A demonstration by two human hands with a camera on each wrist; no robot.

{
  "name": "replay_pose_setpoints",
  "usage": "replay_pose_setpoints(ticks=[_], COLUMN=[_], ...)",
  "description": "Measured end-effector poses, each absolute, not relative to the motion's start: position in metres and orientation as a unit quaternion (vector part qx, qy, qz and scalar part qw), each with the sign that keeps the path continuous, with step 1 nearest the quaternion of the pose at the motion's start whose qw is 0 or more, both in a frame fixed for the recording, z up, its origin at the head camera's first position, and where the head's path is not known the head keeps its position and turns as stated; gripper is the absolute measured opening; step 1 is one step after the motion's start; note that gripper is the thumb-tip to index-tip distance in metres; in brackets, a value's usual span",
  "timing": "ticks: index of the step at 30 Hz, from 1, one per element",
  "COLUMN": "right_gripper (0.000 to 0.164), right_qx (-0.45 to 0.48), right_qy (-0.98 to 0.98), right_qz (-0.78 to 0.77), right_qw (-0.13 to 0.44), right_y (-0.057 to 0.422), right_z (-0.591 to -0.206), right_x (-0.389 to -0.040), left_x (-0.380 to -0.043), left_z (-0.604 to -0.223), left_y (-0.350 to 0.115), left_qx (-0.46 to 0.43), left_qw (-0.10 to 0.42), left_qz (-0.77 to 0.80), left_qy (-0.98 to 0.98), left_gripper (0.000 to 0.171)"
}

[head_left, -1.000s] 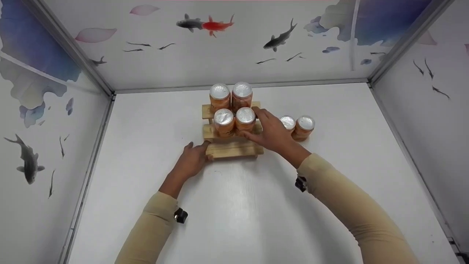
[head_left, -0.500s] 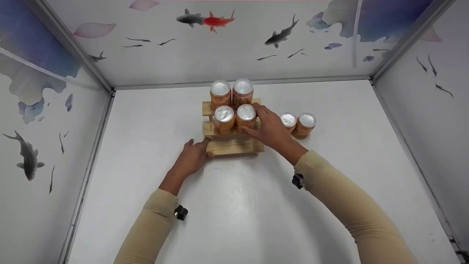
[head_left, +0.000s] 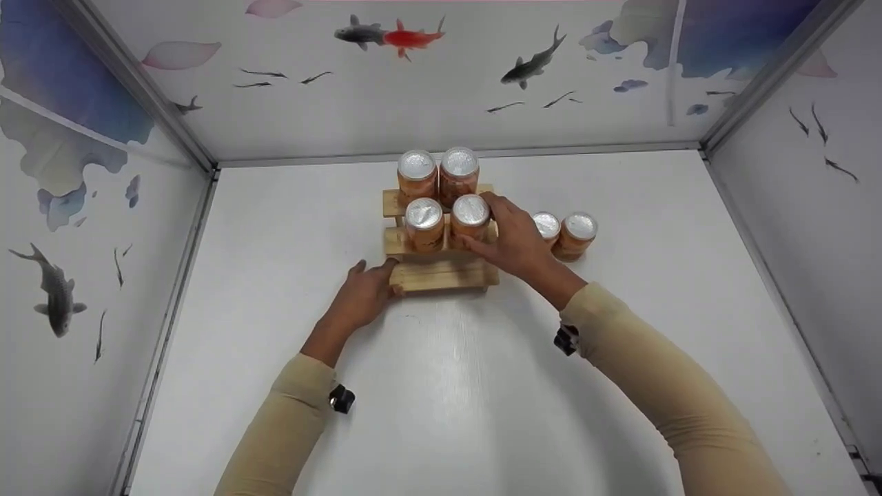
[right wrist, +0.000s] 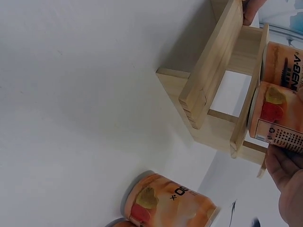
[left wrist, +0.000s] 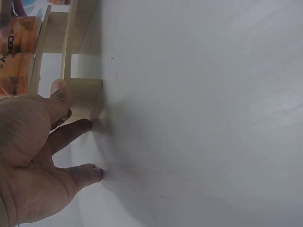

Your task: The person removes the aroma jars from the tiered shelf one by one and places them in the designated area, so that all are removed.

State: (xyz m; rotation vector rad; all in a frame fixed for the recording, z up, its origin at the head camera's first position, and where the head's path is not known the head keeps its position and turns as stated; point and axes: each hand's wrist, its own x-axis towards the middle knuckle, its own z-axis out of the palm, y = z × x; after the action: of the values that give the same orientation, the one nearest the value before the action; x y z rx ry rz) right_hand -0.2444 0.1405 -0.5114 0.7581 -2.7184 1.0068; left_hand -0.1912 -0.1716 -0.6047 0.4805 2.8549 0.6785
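A stepped wooden rack (head_left: 444,275) stands toward the back of the white table. Its top step carries two orange cans (head_left: 417,176) with silver lids. On the middle step are an orange can (head_left: 425,226) at the left and another can (head_left: 470,219) at the right, a narrow gap between them. My right hand (head_left: 517,238) grips that right can, fingers behind and thumb in front. My left hand (head_left: 362,296) pinches the rack's left end by the bottom step; in the left wrist view its thumb (left wrist: 59,99) lies against the wood and two fingers spread toward the table.
Two more orange cans (head_left: 577,235) stand on the table right of the rack, one partly behind my right hand. Walls with painted fish enclose the table at the back and both sides. The bottom step (head_left: 444,274) shows bare wood.
The right can on the middle step has slid slightly right with my right hand, so a gap now shows beside the left can. My left hand stays at the rack's end.
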Motion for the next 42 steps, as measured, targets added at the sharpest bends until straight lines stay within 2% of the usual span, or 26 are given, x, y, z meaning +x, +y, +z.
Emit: replay_pose_setpoints(ticks=[3, 5, 9, 13, 16, 20, 34, 38, 42], right_gripper=[0.074, 0.074, 0.074, 0.077, 0.077, 0.077, 0.077, 0.077, 0.079], right_qx=[0.252, 0.251, 0.246, 0.239, 0.232, 0.233, 0.238, 0.233, 0.223], right_qy=[-0.904, -0.903, -0.903, -0.906, -0.911, -0.914, -0.912, -0.913, -0.916], right_qz=[0.338, 0.341, 0.345, 0.342, 0.332, 0.321, 0.311, 0.312, 0.316], right_qw=[0.075, 0.074, 0.072, 0.071, 0.072, 0.082, 0.121, 0.120, 0.111], right_y=[0.144, 0.145, 0.149, 0.153, 0.156, 0.161, 0.179, 0.185, 0.190], right_z=[-0.510, -0.509, -0.507, -0.506, -0.505, -0.504, -0.501, -0.500, -0.500], right_x=[-0.245, -0.245, -0.245, -0.244, -0.243, -0.243, -0.243, -0.243, -0.243], left_x=[-0.184, -0.184, -0.193, -0.200, -0.199, -0.203, -0.205, -0.203, -0.193], left_z=[-0.583, -0.583, -0.611, -0.630, -0.625, -0.637, -0.646, -0.642, -0.612], left_y=[-0.166, -0.166, -0.178, -0.183, -0.180, -0.184, -0.182, -0.182, -0.174], left_qx=[0.154, 0.159, 0.183, 0.187, 0.171, 0.160, 0.155, 0.163, 0.160], left_qw=[0.096, 0.087, 0.056, 0.049, 0.072, 0.080, 0.080, 0.071, 0.083], left_qz=[0.221, 0.226, 0.246, 0.255, 0.257, 0.282, 0.267, 0.252, 0.243], left_qy=[0.958, 0.957, 0.950, 0.948, 0.948, 0.943, 0.948, 0.951, 0.953], left_gripper=[0.057, 0.056, 0.057, 0.059, 0.060, 0.062, 0.063, 0.062, 0.059])
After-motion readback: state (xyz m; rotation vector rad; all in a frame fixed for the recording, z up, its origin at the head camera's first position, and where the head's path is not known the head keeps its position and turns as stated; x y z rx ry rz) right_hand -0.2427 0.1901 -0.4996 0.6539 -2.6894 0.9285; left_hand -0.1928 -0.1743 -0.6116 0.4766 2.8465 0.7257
